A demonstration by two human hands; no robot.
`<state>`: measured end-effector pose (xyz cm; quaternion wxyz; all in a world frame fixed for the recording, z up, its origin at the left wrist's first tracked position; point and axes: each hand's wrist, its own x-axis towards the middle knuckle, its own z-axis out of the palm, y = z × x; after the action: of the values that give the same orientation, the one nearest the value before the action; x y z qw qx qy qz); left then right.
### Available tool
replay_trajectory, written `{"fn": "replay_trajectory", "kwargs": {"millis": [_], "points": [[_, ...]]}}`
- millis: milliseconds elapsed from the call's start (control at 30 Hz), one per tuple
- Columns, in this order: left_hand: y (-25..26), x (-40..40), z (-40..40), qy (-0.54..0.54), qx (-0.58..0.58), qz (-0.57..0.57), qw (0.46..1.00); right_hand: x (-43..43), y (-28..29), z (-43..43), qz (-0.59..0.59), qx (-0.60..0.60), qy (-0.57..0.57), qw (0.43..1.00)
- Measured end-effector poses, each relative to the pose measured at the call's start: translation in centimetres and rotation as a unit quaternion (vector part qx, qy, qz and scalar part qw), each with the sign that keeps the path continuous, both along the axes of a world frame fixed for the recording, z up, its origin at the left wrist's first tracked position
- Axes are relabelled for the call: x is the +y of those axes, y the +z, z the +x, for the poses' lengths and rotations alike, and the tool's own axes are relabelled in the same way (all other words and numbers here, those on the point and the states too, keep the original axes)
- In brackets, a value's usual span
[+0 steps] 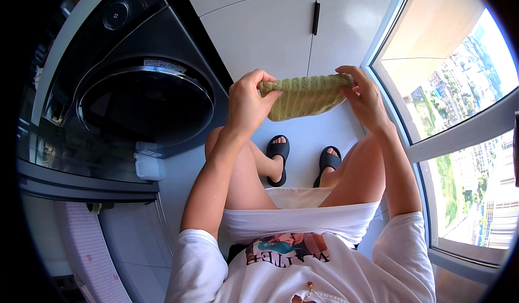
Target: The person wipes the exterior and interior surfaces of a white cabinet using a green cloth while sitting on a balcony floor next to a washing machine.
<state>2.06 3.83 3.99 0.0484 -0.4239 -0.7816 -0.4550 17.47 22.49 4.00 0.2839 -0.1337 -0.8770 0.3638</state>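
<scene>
A green ribbed cloth (305, 97), which looks folded and fuzzy like towelling, is stretched level in front of my knees. My left hand (250, 96) pinches its left end between thumb and fingers. At the other end my right hand (366, 97) grips the upper corner, where a pale bit of edge shows at the fingertips. The cloth's lower side hangs in a shallow curve above the floor, touching nothing that I can see. Both forearms reach out over my bent knees.
A dark front-loading washing machine (146, 104) stands at left, its round door shut. Near its base is a translucent plastic jug (149, 167). White cabinet doors (263, 31) with a black handle (316, 18) are ahead. A window (454, 80) lines the right. Black slides (278, 157) are on my feet.
</scene>
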Motion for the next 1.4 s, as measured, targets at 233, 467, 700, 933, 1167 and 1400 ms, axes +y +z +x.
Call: {"fn": "replay_trajectory", "kwargs": {"millis": [233,467,700,933,1167,1400], "points": [[0.3,0.7,-0.7,-0.020,-0.168,0.008,0.986,1.6,0.1,-0.3,-0.005,-0.008,-0.014,1.000],[-0.8,1.0,-1.4,-0.038,-0.221,0.083,0.971,3.0,0.1,-0.3,-0.117,0.025,0.026,0.992],[0.7,1.6,-0.4,0.030,0.048,-0.020,0.998,3.2,0.2,-0.6,0.055,-0.004,-0.034,0.998],[2.1,4.9,-0.2,-0.078,0.049,0.119,0.989,4.0,0.9,-1.7,0.137,0.071,-0.187,0.970],[4.7,10.3,7.2,-0.246,0.162,0.168,0.941,-0.4,-2.8,-1.1,-0.577,0.538,-0.081,0.609],[-0.1,13.6,6.0,-0.323,0.045,0.104,0.939,3.1,-3.8,-0.9,-0.595,0.467,-0.069,0.651]]}}
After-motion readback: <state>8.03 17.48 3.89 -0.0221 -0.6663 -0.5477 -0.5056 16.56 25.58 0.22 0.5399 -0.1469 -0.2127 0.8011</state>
